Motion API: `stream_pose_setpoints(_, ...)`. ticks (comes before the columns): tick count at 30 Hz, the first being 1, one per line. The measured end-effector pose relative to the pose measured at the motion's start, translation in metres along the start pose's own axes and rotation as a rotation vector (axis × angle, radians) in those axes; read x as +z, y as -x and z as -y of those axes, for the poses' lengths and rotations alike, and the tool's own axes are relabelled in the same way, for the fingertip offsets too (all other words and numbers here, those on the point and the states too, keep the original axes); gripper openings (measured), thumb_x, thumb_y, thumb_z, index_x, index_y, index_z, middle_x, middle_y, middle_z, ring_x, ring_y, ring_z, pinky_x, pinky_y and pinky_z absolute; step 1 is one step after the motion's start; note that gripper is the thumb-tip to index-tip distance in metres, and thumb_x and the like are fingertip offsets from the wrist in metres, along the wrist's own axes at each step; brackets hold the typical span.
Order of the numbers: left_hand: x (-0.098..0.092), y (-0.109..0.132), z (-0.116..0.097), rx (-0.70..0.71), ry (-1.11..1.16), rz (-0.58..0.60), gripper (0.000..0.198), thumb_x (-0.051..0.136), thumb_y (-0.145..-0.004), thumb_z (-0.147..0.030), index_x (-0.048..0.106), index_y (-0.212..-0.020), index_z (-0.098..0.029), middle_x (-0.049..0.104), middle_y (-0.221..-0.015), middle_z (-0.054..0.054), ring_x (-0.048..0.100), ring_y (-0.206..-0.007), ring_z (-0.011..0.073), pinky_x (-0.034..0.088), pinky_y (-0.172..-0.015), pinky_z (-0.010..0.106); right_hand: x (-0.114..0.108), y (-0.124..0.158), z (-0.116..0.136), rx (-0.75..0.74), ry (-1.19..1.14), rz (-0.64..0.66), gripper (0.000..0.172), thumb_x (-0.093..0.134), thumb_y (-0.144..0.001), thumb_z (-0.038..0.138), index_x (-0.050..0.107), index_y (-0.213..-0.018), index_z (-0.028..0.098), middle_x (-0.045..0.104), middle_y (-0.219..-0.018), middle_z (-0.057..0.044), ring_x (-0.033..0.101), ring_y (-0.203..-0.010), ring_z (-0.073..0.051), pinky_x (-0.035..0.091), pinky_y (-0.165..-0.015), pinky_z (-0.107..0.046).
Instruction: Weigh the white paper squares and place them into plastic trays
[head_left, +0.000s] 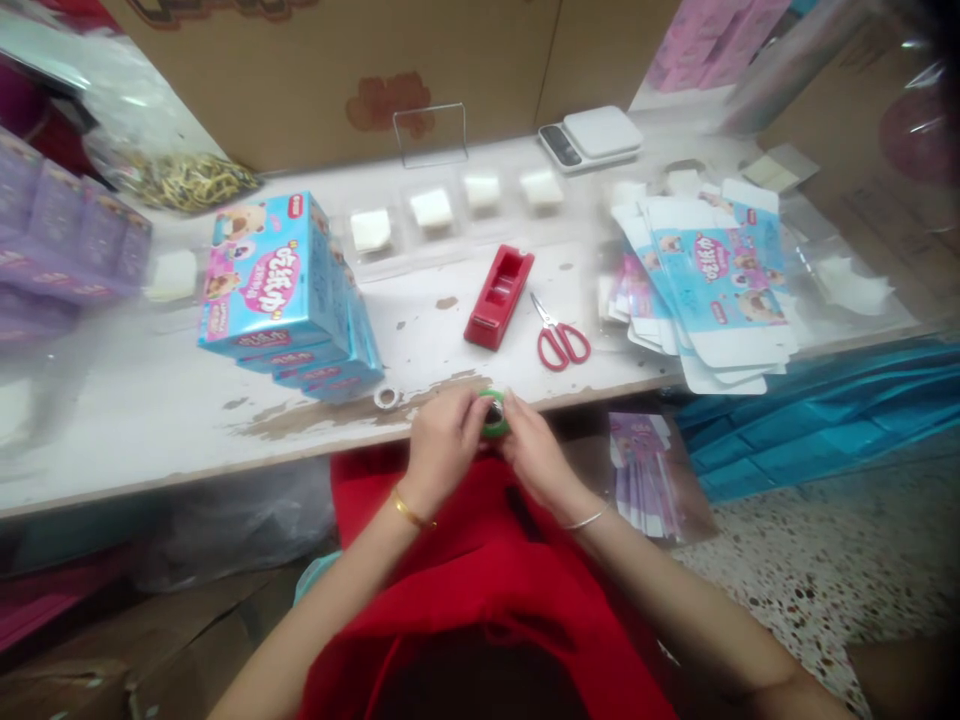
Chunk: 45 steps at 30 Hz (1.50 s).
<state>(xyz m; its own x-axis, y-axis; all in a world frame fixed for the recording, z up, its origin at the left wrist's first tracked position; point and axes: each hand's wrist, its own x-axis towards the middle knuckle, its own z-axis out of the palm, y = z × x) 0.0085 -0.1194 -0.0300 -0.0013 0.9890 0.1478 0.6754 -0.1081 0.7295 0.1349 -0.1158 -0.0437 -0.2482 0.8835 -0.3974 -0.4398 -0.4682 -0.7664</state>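
Observation:
My left hand (442, 440) and my right hand (536, 452) meet at the table's front edge, just above my red apron. Between them they hold a small green ring that looks like a roll of tape (493, 428), with fingers closed on its two sides. The ring's middle looks dark. On the table beyond my hands lies a red tape dispenser (500, 298) with no roll visible in it. Red-handled scissors (559, 340) rest at its right, blades pointing away. A small white ring (386, 398) lies near the edge, left of my hands.
Stacked blue boxes (281, 290) stand at left, purple boxes (67, 220) beyond them. Flattened blue cartons (720, 270) overhang the front edge at right. Clear trays with pale pads (431, 208), a wire stand (430, 135) and a white scale (592, 138) line the back.

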Motion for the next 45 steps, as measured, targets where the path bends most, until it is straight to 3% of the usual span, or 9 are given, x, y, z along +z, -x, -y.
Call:
stream_pose_setpoints(4,0.003,0.0,0.009,0.129,-0.143,0.038,0.031,0.041,-0.098,-0.035,0.059,-0.08,-0.018,0.061,-0.075,0.007,0.055,-0.073,0.0201,0.039,-0.071,0.03,-0.001,-0.002,-0.001,0.109,-0.106,-0.003,0.038,0.067,-0.081,0.056,0.069,-0.091,0.019,0.07,-0.078,-0.001,0.062,-0.068,-0.015,0.049,-0.061,-0.026)
stream_pose_setpoints(11,-0.017,-0.008,0.007,0.118,-0.095,0.297,0.021,0.051,-0.094,-0.033,0.057,-0.081,-0.018,0.059,-0.074,0.004,0.052,-0.068,0.0175,0.037,-0.066,0.028,-0.001,-0.001,0.003,0.171,-0.097,0.039,0.042,0.073,-0.076,0.058,0.07,-0.09,0.018,0.07,-0.075,-0.001,0.063,-0.066,-0.014,0.049,-0.058,-0.025)
stream_pose_setpoints(16,-0.019,-0.014,0.011,0.119,-0.048,0.29,0.016,0.056,-0.091,-0.031,0.054,-0.081,-0.019,0.055,-0.07,0.001,0.049,-0.066,0.0161,0.037,-0.066,0.027,-0.002,-0.003,0.002,0.195,-0.114,0.049,0.039,0.072,-0.077,0.057,0.069,-0.087,0.019,0.071,-0.076,-0.001,0.064,-0.067,-0.014,0.049,-0.056,-0.024)
stream_pose_setpoints(21,-0.014,-0.015,0.018,0.264,-0.062,0.368,0.017,0.052,-0.093,-0.031,0.056,-0.082,-0.019,0.056,-0.076,0.004,0.052,-0.073,0.019,0.04,-0.073,0.032,-0.005,-0.004,0.001,0.208,-0.088,0.045,0.04,0.072,-0.076,0.059,0.069,-0.079,0.019,0.07,-0.069,-0.001,0.062,-0.062,-0.014,0.049,-0.055,-0.025)
stream_pose_setpoints(30,-0.015,-0.011,0.012,0.347,-0.146,0.337,0.014,0.048,-0.095,-0.026,0.053,-0.084,-0.019,0.059,-0.081,0.007,0.054,-0.078,0.0221,0.042,-0.074,0.035,-0.004,-0.001,0.0,0.034,0.136,0.011,0.048,0.06,-0.081,0.067,0.068,-0.087,0.02,0.067,-0.068,0.0,0.06,-0.059,-0.015,0.05,-0.057,-0.028)
stream_pose_setpoints(36,-0.021,-0.013,0.001,0.324,-0.123,0.383,0.012,0.046,-0.094,-0.022,0.055,-0.087,-0.018,0.061,-0.084,0.008,0.056,-0.082,0.0228,0.044,-0.078,0.036,-0.005,0.002,0.012,-0.009,0.28,0.086,0.051,0.057,-0.08,0.072,0.065,-0.081,0.021,0.062,-0.064,0.002,0.059,-0.058,-0.016,0.047,-0.052,-0.027)
stream_pose_setpoints(40,-0.02,-0.008,-0.006,0.27,-0.068,0.311,0.009,0.052,-0.089,-0.017,0.058,-0.095,-0.016,0.061,-0.09,0.01,0.057,-0.088,0.0249,0.044,-0.085,0.04,-0.005,0.002,0.015,-0.001,0.213,0.117,0.037,0.072,-0.077,0.056,0.066,-0.083,0.02,0.063,-0.071,0.003,0.058,-0.065,-0.014,0.048,-0.061,-0.026)
stream_pose_setpoints(43,-0.024,-0.003,-0.006,0.132,0.159,0.388,0.031,0.06,-0.085,-0.022,0.056,-0.115,-0.016,0.056,-0.08,0.003,0.054,-0.073,0.0187,0.045,-0.071,0.031,-0.007,0.001,0.017,-0.008,0.182,0.142,0.028,0.076,-0.077,0.043,0.067,-0.087,0.019,0.067,-0.079,0.001,0.061,-0.073,-0.015,0.048,-0.069,-0.026)
stream_pose_setpoints(45,-0.025,-0.001,-0.003,-0.012,0.305,0.385,0.039,0.061,-0.087,-0.028,0.054,-0.124,-0.017,0.05,-0.072,-0.002,0.048,-0.062,0.0139,0.04,-0.061,0.025,-0.01,0.0,0.017,0.009,0.166,0.161,0.028,0.074,-0.08,0.043,0.067,-0.09,0.018,0.067,-0.077,0.001,0.061,-0.069,-0.013,0.047,-0.064,-0.025)
